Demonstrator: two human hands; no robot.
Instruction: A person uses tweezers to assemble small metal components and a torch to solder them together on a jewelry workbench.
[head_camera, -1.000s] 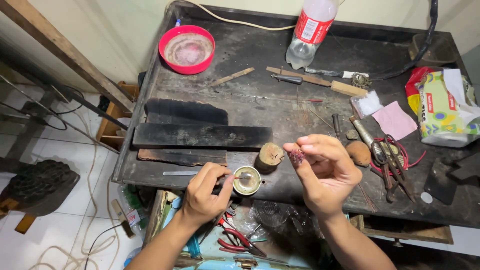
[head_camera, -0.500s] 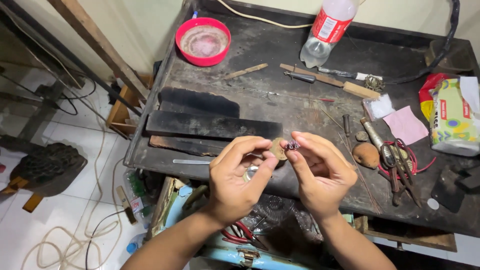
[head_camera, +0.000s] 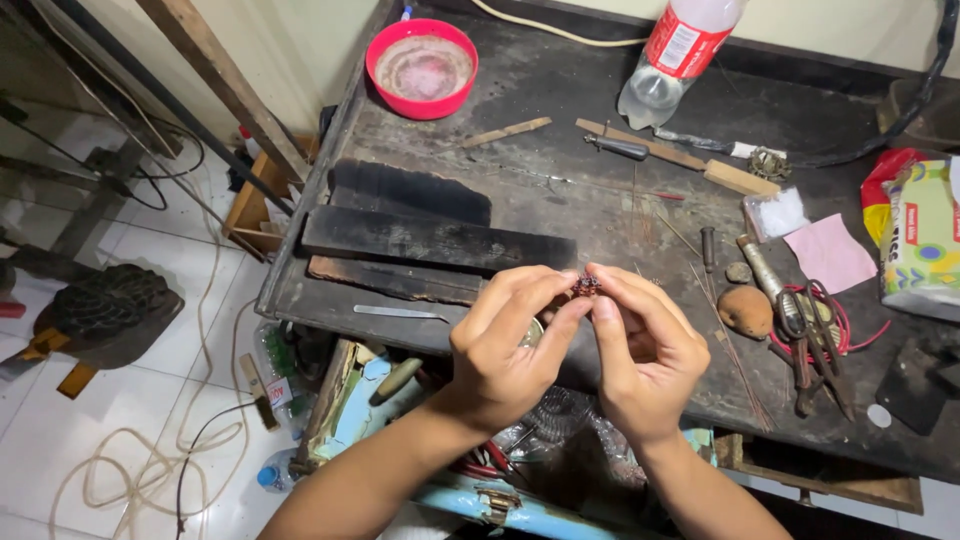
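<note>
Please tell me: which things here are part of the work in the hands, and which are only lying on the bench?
In use: small dark beaded piece, pinched between left hand and right hand.

Lying about: red bowl, plastic bottle, black slabs, scissors, pink paper, brown round lump.

Soft, even indoor light falls from above; shadows are faint. The dark, grimy metal workbench top (head_camera: 600, 220) beyond the hands soaks up light, while the white tiled floor (head_camera: 60, 440) to their left is brightest. Focus is sharp at centre, with slight wide-angle bending at the edges.
</note>
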